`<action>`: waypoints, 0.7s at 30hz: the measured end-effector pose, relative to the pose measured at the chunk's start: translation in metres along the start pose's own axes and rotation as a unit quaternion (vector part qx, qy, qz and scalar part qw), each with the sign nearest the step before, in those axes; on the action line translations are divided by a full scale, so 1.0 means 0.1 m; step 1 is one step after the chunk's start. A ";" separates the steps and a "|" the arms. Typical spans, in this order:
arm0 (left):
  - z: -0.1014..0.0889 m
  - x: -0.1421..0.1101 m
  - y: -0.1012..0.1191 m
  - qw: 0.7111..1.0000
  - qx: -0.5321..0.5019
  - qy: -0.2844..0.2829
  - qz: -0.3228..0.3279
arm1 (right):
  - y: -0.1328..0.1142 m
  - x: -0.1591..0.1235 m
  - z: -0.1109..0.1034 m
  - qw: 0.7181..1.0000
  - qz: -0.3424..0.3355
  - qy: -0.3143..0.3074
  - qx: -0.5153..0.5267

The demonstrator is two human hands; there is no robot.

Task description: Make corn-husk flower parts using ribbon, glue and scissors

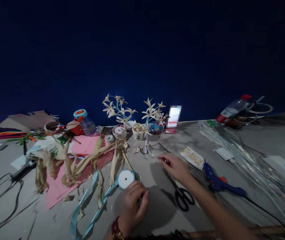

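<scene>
My left hand (133,206) rests on the grey table with its fingers curled round a white spool of light blue ribbon (126,178); the ribbon trails off to the lower left (87,206). My right hand (176,166) reaches forward, its fingers pinched together near thin wire stems (167,148); what it pinches is too small to make out. Black scissors (181,193) lie just right of that wrist. Dried corn husks (82,163) lie on pink paper (57,190) to the left.
Husk flowers in small cups (138,128) stand at the back, with tape rolls and a blue-lidded jar (84,121). A blue glue gun (219,183) lies at right, beside clear plastic sheets (244,156). Black cables (2,190) run at left.
</scene>
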State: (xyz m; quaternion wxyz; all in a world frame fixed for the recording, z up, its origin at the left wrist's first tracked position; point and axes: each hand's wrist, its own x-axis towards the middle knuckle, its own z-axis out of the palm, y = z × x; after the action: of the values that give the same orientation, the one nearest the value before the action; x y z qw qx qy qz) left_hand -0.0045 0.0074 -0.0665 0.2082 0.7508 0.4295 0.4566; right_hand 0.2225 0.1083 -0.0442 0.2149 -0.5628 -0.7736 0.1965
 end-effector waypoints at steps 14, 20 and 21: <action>0.10 -0.09 -0.05 0.940 -0.034 -0.336 0.060 | -0.61 -0.83 0.40 0.948 -0.154 -0.134 0.243; -0.16 0.09 0.27 0.919 -0.207 -0.337 -0.008 | -0.60 -0.88 0.30 0.905 -0.137 -0.149 0.375; -0.24 0.15 0.27 0.929 -0.201 -0.311 -0.014 | -0.61 -0.88 0.29 0.905 -0.117 -0.129 0.389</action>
State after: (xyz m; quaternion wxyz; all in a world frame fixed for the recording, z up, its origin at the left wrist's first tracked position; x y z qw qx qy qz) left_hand -0.0095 0.0034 -0.0284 0.4848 0.7913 0.2529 0.2738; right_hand 0.1828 0.0051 -0.0452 0.3363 -0.3102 -0.7169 0.5260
